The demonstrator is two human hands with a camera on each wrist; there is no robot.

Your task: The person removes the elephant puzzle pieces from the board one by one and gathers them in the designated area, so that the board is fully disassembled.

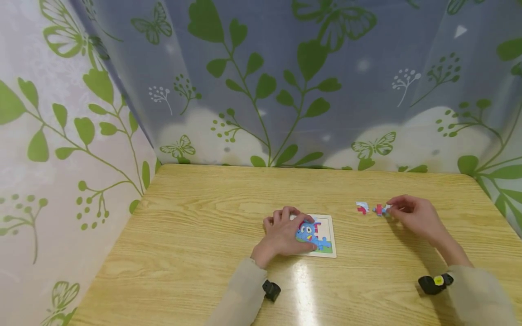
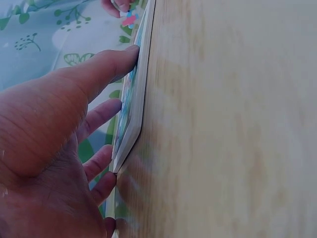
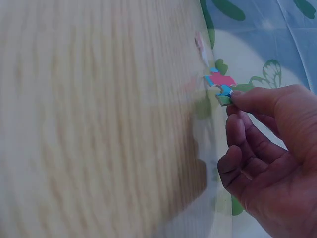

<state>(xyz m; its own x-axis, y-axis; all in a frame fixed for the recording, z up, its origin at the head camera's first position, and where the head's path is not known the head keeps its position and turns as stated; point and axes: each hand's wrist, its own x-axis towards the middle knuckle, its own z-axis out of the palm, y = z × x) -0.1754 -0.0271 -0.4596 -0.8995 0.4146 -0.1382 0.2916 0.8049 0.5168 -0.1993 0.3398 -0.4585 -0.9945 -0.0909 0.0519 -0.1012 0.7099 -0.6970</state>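
Blue-and-green puzzle piece [image 3: 224, 98], pinched by the right hand's [image 1: 420, 218] thumb and fingertips beside a red-and-blue piece [image 1: 379, 209]. The left hand [image 1: 281, 233], fingers spread, rests on the partly filled puzzle board [image 1: 332, 237], left of these pieces on the wooden table [image 1: 183, 226]. Leaf-patterned fabric [image 1: 363, 86] stands behind.

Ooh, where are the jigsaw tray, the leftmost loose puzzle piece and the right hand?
Jigsaw tray [image 1: 324, 227]: head view, on the bare white part inside its frame.
Leftmost loose puzzle piece [image 1: 361, 209]: head view, on its red part.
Right hand [image 1: 418, 221]: head view, on its back.
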